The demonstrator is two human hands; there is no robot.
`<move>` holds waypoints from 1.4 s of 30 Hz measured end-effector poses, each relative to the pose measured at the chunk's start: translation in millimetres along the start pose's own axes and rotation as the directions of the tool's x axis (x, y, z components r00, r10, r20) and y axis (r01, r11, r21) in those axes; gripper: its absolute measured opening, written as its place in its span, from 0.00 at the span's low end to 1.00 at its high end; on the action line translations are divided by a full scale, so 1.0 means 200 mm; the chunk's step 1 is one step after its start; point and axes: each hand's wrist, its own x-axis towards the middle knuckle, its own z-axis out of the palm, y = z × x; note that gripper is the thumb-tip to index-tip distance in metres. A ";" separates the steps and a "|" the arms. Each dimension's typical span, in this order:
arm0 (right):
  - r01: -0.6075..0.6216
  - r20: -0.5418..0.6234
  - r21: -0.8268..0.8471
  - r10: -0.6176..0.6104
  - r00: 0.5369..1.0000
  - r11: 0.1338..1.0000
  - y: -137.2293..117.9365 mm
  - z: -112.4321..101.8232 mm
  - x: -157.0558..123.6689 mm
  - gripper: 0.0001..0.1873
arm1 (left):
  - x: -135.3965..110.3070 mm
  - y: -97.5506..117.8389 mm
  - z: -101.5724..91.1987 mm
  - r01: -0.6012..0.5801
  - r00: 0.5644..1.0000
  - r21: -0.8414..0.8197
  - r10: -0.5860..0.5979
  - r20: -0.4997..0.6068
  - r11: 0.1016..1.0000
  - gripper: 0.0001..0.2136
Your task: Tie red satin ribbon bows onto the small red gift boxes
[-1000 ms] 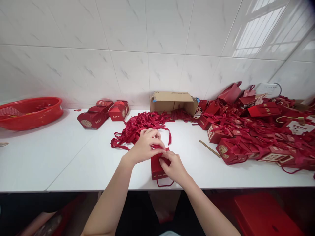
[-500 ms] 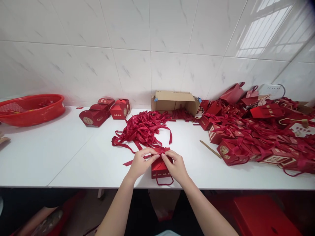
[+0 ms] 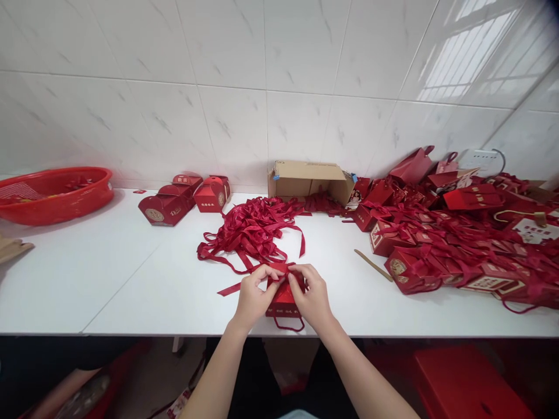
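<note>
A small red gift box [image 3: 282, 308] with gold lettering stands near the table's front edge, its cord handle [image 3: 289, 329] hanging toward me. My left hand [image 3: 258, 293] pinches red ribbon [image 3: 279, 267] over the top of the box. From the other side my right hand [image 3: 312, 293] also has thumb and fingers closed on the ribbon. The fingers partly hide the ribbon, so I cannot tell how it is looped. Just beyond lies a tangled heap of loose red ribbons [image 3: 255, 227], with one ribbon end reaching out to the left of my left hand.
Many finished-looking red boxes [image 3: 437, 262] with bows are piled at right. A flattened-front cardboard box [image 3: 312, 170] stands by the wall. Several red boxes [image 3: 212, 195] and a red plastic basket [image 3: 56, 203] are at left. A tan strip [image 3: 373, 265] lies right of my hands.
Both hands stay at the box top and have shifted slightly, with the fingers rearranged on the ribbon. At the far left, a brown paper-like piece reaches further into view.
</note>
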 end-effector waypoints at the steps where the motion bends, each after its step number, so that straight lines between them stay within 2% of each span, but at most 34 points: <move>1: 0.027 -0.009 -0.043 -0.028 1.000 0.999 0.00 0.00 -0.01 0.09 | 0.00 0.00 0.00 0.004 1.000 -0.004 -0.004 -0.014 1.000 0.03; 3: 0.062 -0.026 -0.101 -0.065 0.998 0.993 0.02 0.00 -0.02 0.09 | 0.00 -0.01 0.01 0.010 0.999 -0.005 -0.010 -0.034 1.000 0.03; 5: 0.045 -0.041 -0.103 -0.050 0.998 0.994 0.03 0.00 -0.03 0.08 | -0.01 -0.01 0.01 0.013 0.999 0.000 -0.013 -0.046 1.000 0.04; 9: -0.103 -0.024 -0.005 0.102 0.994 0.995 0.05 0.01 -0.04 0.07 | -0.01 0.00 0.02 0.017 0.998 0.000 -0.017 -0.067 1.000 0.04; 12: -0.161 0.024 0.014 0.160 0.987 0.987 0.06 0.02 -0.03 0.07 | -0.01 0.00 0.01 0.018 0.998 -0.022 -0.019 -0.067 1.000 0.04; 17: -0.158 0.173 0.025 0.152 0.973 0.987 0.06 0.01 -0.03 0.10 | 0.00 -0.01 0.02 0.020 0.999 -0.069 -0.023 -0.047 0.997 0.04; 20: -0.157 0.180 0.080 0.141 0.973 0.984 0.06 0.00 -0.03 0.11 | 0.00 -0.03 0.03 -0.009 0.992 -0.056 0.001 -0.129 0.998 0.06; 22: -0.174 0.150 0.110 0.157 0.976 0.979 0.06 -0.01 -0.02 0.12 | 0.00 -0.03 0.03 -0.065 0.977 0.043 0.072 -0.198 0.997 0.08; 23: -0.184 0.135 0.118 0.167 0.977 0.976 0.06 -0.01 -0.02 0.12 | -0.01 -0.03 0.03 -0.103 0.974 0.107 0.122 -0.191 0.989 0.06; 25: -0.201 0.119 0.121 0.187 0.975 0.972 0.06 -0.01 -0.03 0.12 | -0.02 -0.02 0.02 -0.180 0.975 0.201 0.203 -0.095 0.963 0.04; 27: -0.212 0.126 0.112 0.198 0.972 0.971 0.06 -0.02 -0.03 0.12 | -0.03 -0.02 0.01 -0.219 0.974 0.221 0.226 -0.009 0.951 0.04; 31: -0.207 0.198 0.041 0.195 0.961 0.978 0.05 -0.06 -0.02 0.13 | -0.02 -0.04 0.00 -0.174 0.984 0.167 0.178 -0.007 0.970 0.05; 34: -0.147 0.253 -0.041 0.153 0.955 0.988 0.03 -0.11 0.00 0.14 | -0.01 -0.05 -0.02 -0.147 0.989 0.134 0.143 0.034 0.980 0.05; 39: 0.016 0.244 -0.088 0.006 0.970 0.996 0.04 -0.16 0.04 0.10 | 0.01 0.00 -0.07 -0.097 0.990 0.196 0.074 0.121 0.976 0.07; 42: 0.074 0.238 -0.203 -0.024 0.971 0.976 0.03 -0.18 0.05 0.10 | 0.01 0.04 -0.09 -0.100 0.982 0.252 0.054 0.181 0.963 0.08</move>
